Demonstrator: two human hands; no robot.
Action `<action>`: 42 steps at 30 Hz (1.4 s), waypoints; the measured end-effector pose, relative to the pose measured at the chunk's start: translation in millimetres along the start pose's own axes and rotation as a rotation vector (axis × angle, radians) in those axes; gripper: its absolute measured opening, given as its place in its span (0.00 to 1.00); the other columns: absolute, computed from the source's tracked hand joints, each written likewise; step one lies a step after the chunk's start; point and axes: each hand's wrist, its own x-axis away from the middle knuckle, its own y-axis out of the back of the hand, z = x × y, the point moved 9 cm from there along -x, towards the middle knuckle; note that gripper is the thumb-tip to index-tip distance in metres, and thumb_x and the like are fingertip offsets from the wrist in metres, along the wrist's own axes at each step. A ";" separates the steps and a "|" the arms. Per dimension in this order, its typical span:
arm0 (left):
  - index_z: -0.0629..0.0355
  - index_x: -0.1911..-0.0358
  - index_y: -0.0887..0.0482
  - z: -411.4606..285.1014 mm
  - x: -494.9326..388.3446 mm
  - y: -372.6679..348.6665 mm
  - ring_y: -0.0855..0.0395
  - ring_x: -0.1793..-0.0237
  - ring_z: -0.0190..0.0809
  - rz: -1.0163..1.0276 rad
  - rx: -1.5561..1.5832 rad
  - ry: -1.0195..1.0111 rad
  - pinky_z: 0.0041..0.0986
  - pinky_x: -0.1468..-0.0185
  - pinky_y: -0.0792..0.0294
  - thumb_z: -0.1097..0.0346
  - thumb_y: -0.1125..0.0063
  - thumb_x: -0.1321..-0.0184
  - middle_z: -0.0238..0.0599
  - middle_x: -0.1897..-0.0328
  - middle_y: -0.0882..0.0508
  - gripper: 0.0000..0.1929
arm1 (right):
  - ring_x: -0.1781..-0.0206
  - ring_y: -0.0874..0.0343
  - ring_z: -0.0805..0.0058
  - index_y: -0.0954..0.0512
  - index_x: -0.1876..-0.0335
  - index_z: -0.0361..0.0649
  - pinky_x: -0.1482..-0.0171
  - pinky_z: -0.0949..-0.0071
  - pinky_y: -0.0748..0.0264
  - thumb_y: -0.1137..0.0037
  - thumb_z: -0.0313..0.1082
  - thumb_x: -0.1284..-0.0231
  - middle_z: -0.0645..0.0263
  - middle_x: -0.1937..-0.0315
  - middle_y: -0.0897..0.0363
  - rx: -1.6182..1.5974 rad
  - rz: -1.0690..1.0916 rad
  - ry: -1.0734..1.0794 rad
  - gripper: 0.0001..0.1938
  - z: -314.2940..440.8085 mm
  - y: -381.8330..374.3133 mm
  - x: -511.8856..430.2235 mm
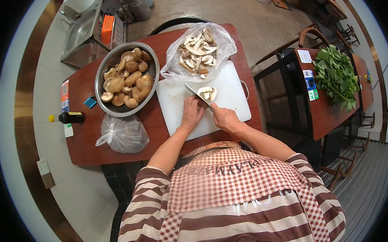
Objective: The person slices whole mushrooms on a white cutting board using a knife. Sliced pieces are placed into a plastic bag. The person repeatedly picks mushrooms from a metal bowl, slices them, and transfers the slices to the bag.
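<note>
My right hand (225, 118) grips the handle of a kitchen knife (196, 93), its blade slanting up and left across a white cutting board (173, 99). Against the blade's left side rests my left hand (192, 110), fingers curled down on the board; whatever lies beneath them is hidden. Just right of the blade are a few cut mushroom slices (207, 92). An open clear plastic bag (175, 61) overlaps the board's far edge, with many sliced mushrooms (197, 51) on it. Left of the board, a steel bowl (98, 83) holds whole brown mushrooms (132, 79).
On the wooden table (88, 148) are a tied plastic bag (124, 133), a blue object (90, 102) and a dark bottle (71, 117) with a yellow cap. Leafy greens (336, 77) lie on another table at right. A metal sink (83, 30) stands far left.
</note>
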 end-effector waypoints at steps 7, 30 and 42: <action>0.64 0.53 0.27 3.2 10.7 6.0 0.30 0.48 0.59 0.034 0.019 -0.039 0.44 0.44 0.33 0.79 0.46 0.47 0.52 0.48 0.26 0.16 | 0.64 0.20 0.41 0.33 0.49 0.42 0.60 0.45 0.27 0.57 0.31 0.38 0.45 0.70 0.19 0.065 0.086 0.006 0.13 4.7 25.9 3.8; 0.64 0.58 0.25 2.6 8.8 11.0 0.28 0.52 0.58 0.073 0.050 -0.052 0.43 0.47 0.32 0.79 0.43 0.48 0.51 0.52 0.25 0.13 | 0.63 0.21 0.38 0.35 0.49 0.40 0.58 0.43 0.28 0.56 0.32 0.38 0.41 0.70 0.20 -0.053 0.015 0.005 0.14 -5.3 -8.8 0.6; 0.63 0.63 0.25 5.8 9.9 10.8 0.27 0.52 0.56 0.033 0.013 -0.049 0.42 0.48 0.32 0.79 0.42 0.49 0.48 0.56 0.25 0.10 | 0.64 0.22 0.37 0.35 0.53 0.39 0.59 0.43 0.29 0.58 0.33 0.37 0.40 0.71 0.21 -0.129 -0.012 0.019 0.10 -10.2 -14.1 2.6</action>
